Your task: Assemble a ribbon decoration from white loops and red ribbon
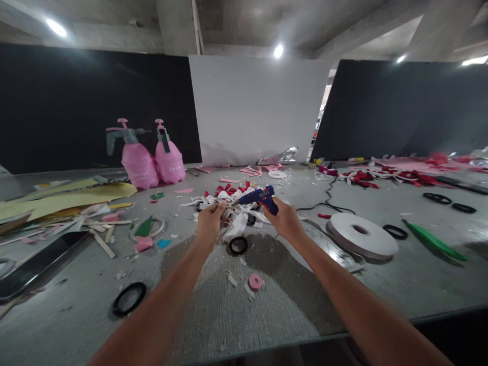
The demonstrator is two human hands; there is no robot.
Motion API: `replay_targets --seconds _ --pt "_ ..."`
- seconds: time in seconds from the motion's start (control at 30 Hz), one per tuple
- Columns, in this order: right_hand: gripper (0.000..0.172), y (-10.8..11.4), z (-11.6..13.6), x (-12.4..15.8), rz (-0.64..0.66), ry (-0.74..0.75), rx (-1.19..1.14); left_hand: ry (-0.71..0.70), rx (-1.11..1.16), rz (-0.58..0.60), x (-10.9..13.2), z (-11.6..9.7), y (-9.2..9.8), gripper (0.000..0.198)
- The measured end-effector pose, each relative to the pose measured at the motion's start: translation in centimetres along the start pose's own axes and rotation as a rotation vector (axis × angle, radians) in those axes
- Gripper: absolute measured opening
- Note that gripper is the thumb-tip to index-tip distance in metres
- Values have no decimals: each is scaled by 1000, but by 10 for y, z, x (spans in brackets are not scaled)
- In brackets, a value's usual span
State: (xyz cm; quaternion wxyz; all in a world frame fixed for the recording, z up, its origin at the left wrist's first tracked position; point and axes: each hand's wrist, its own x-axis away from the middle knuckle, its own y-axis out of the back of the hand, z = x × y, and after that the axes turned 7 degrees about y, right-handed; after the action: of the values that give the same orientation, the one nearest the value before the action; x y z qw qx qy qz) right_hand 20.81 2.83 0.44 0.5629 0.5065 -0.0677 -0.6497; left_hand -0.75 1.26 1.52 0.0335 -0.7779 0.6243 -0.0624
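Observation:
My right hand [284, 217] is wrapped round the grip of a blue hot glue gun [253, 197], whose nozzle points left. The nozzle tip is close to the fingers of my left hand [209, 223], which pinch what looks like a piece of white ribbon [237, 226]; its exact shape is partly hidden by the fingers. Behind and beneath both hands lies a pile of white and red ribbon pieces [229, 190]. A black ring [238, 245] rests on the table just in front of the pile.
A white ribbon roll [362, 235] lies at right, near a green pointed item [432, 241]. Two pink spray bottles [139, 165] stand at back left. A phone [38, 264], paper scraps and sticks cover the left side. A black cord [330, 195] crosses behind the roll.

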Motion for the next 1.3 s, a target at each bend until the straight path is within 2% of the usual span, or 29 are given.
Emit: replay_targets --seconds 0.37,0.67,0.77,0.9,0.97,1.17,1.3 --pt "27 -2 -5 1 -19 50 97 7 -1 11 -3 7 0 55" --pt "37 -1 -2 0 -53 76 143 7 -39 11 -5 10 1 56" --pt "40 -3 -7 -1 -79 30 43 0 -24 5 -5 11 1 56" --pt "54 -2 -20 -5 -148 -107 -254 30 -6 8 -5 11 2 55" --pt "54 2 -28 -8 -207 -143 -348 24 -2 13 -5 10 2 54" --pt "41 23 -41 -17 -406 -76 -391 29 7 6 -6 10 2 53" --pt "43 24 -41 -17 -421 -69 -341 50 7 22 -5 11 1 51"
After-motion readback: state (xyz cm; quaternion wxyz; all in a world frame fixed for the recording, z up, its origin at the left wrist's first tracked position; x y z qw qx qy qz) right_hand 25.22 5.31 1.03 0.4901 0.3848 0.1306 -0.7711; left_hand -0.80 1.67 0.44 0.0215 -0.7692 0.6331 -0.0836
